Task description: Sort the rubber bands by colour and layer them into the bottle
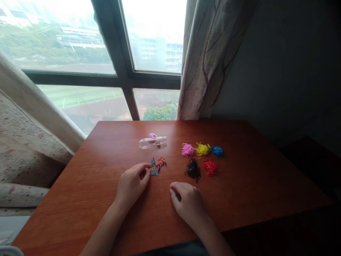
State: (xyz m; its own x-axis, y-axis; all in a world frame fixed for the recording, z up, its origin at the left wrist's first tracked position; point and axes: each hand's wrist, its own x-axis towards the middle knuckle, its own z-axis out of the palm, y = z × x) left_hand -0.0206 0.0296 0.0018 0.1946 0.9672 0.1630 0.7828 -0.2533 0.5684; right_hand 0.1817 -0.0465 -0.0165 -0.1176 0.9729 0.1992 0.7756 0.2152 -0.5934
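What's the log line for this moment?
left hand: beside small mixed-colour pieces; right hand: nearest black heap of small loops; clear bottle: lying down

The mixed pile (pixel 159 165) and black pile (pixel 193 169) flank an open lane of tabletop (pixel 174 168).

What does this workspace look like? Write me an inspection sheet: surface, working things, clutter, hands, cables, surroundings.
Surface: brown table, window light on its far part.
Working things: mixed-colour loops; pink pile, yellow pile, blue pile, black pile, red pile.
Clutter: clear bottle on its side; pink object by it, unclear what.
Hands: left hand at the mixed loops, grip unclear; right hand nearest the black pile, fingers curled.
Cables: nothing seen.
Surroundings: window, patterned curtains, dark wall.
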